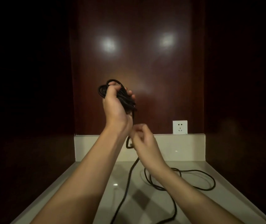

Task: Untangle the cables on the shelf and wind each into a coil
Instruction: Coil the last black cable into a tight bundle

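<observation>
My left hand is raised above the shelf and grips a bundle of black cable loops, which stick out above and below the fist. A strand drops from the bundle to my right hand, which pinches the black cable just below the left wrist. From there the cable runs down to the pale shelf top, where loose loops lie at the right. Another strand trails toward the near edge.
A dark red wooden back panel with two light reflections rises behind the shelf. A white wall socket sits at the lower right of the panel, above a pale upstand. Dark side walls close in left and right.
</observation>
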`<state>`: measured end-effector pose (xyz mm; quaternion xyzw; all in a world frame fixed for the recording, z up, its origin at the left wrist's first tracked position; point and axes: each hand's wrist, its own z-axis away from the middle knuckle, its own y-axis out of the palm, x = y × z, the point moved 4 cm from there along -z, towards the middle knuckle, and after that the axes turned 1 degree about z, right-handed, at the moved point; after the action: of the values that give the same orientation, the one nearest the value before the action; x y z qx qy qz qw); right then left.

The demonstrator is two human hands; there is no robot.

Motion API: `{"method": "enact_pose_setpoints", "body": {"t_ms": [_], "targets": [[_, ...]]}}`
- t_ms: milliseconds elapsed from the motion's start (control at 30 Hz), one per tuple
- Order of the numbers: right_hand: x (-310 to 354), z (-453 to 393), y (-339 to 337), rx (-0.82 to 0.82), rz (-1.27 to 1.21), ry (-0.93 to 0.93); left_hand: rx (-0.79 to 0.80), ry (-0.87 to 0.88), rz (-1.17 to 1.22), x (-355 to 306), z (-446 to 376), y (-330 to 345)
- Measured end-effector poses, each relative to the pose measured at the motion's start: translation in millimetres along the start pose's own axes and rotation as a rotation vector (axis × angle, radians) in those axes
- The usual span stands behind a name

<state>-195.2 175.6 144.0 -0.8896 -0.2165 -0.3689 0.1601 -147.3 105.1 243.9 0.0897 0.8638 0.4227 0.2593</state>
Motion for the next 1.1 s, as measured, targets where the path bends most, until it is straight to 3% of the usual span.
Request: {"method": "enact_pose_setpoints", "body": {"t_ms": [133, 200, 267, 333, 400, 500, 600, 667, 767, 833, 900, 1000, 1100], "targets": [[-26.3, 4.5, 2.2, 0.301, 0.021, 0.013, -0.041, 0.077, 0.003, -6.6, -1.2, -8.5], [-19.3, -0.2, -0.4, 0.399, 0.220, -0.034, -0.047, 0.058, -0.035, 3.1, 5.9, -15.5], [-14.3, -10.2, -0.2, 0.370, 0.645, -0.082, -0.052, 0.071, -0.082, 15.2, 13.8, -20.5], [-9.8, -15.4, 3.0, 0.247, 0.864, 0.013, -0.081, 0.155, -0.140, 20.3, 18.7, -21.4], [-13.1, -14.2, 4.8, 0.084, 0.588, 0.197, -0.080, 0.239, -0.192, 20.4, 21.5, -17.2], [-18.4, -10.2, 5.5, -0.227, -0.227, 0.373, -0.036, 0.302, -0.311, 21.7, 28.8, -16.8], [-17.4, -6.4, -0.2, -0.330, -0.546, 0.431, 0.006, 0.383, -0.447, 18.8, 29.6, -28.2], [-17.4, -1.1, -2.2, -0.120, -0.440, 0.436, 0.033, 0.473, -0.563, 8.8, 25.3, -36.6], [-27.0, 15.5, -2.5, 0.401, 0.025, 0.391, 0.101, 0.585, -0.748, -1.5, 24.6, -44.2], [-30.1, 15.4, -12.9, 0.429, 0.360, 0.299, 0.217, 0.702, -0.939, -0.6, 31.6, -48.2], [-25.9, 11.5, -26.7, 0.242, 0.539, 0.198, 0.344, 0.872, -1.241, 5.5, 36.7, -54.4], [-23.4, 21.2, -28.8, 0.090, 0.198, 0.214, 0.354, 1.004, -1.582, 9.6, 32.1, -62.7], [-19.0, 29.2, -28.5, 0.155, -0.237, 0.379, 0.372, 0.956, -1.725, 10.2, 26.8, -67.4]]}}
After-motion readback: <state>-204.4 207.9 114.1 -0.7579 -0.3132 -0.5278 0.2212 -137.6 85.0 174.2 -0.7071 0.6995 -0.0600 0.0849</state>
